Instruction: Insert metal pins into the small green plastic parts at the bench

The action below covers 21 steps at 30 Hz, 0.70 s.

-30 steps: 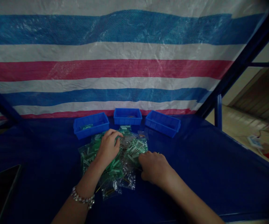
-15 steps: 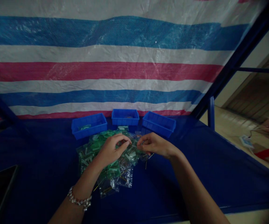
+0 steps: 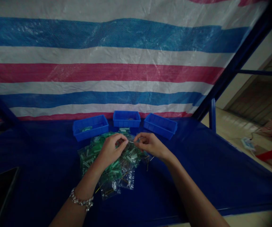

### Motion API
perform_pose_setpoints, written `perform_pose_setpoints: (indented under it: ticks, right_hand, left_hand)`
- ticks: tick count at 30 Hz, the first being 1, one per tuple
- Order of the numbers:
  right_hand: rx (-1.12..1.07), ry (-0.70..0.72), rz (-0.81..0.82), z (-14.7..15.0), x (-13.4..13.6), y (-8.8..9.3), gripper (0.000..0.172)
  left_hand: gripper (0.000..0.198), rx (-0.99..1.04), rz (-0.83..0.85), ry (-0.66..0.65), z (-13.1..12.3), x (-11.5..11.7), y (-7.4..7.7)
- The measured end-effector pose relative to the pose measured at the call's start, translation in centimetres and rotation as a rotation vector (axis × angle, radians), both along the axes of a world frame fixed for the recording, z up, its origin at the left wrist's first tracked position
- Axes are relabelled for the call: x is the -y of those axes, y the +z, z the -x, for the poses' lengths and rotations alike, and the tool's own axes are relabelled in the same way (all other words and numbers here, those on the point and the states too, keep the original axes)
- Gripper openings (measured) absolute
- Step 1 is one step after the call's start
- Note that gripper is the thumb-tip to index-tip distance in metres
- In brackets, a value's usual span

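Note:
Over a heap of small clear and green plastic bags (image 3: pixel 112 171), my left hand (image 3: pixel 111 149) and my right hand (image 3: pixel 152 145) face each other. A thin, shiny metal pin (image 3: pixel 131 142) spans the small gap between their fingertips. Thumb and forefinger of my left hand pinch its left end. My right fingers close on the other end; its exact kind is too small to make out. Some bags hold pale strips, others brass-coloured pins. Loose thin pins (image 3: pixel 147 166) lie at the heap's right edge, just below my right hand.
Three blue bins stand behind the heap: a left bin (image 3: pixel 91 134) with a few greenish pieces, a middle bin (image 3: pixel 126 122) and a right bin (image 3: pixel 161 129). A dark flat panel (image 3: pixel 0 192) lies at the near left of the blue table (image 3: pixel 197 176). Striped sheeting (image 3: pixel 103 72) hangs behind.
Both hands have risen slightly and shifted a little left, with the metal pin still between them. My right hand has moved more than my left. The bins and the heap stay in place.

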State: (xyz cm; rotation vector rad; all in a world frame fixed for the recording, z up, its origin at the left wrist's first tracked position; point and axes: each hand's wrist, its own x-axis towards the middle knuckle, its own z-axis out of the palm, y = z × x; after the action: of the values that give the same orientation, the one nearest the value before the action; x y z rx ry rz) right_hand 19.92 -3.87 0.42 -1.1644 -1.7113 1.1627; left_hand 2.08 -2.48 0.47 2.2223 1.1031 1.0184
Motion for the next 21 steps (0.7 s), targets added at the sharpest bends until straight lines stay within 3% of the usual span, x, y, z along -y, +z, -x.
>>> perform_pose_setpoints:
  ticks: [8,16,21]
  right_hand:
    - [0.086,-0.210,-0.332,1.7,0.1,-1.0,0.020]
    - [0.201,-0.359,-0.541,2.5,0.6,-1.2,0.018]
    - [0.242,-0.379,-0.635,2.5,0.8,-1.2,0.017]
  left_hand:
    - [0.015,0.122,0.015,0.095,0.2,-0.6,-0.6]
    - [0.017,0.133,0.025,0.080,0.4,-0.8,-1.0]
    - [0.018,0.126,0.033,0.081,0.4,-0.9,-1.0]
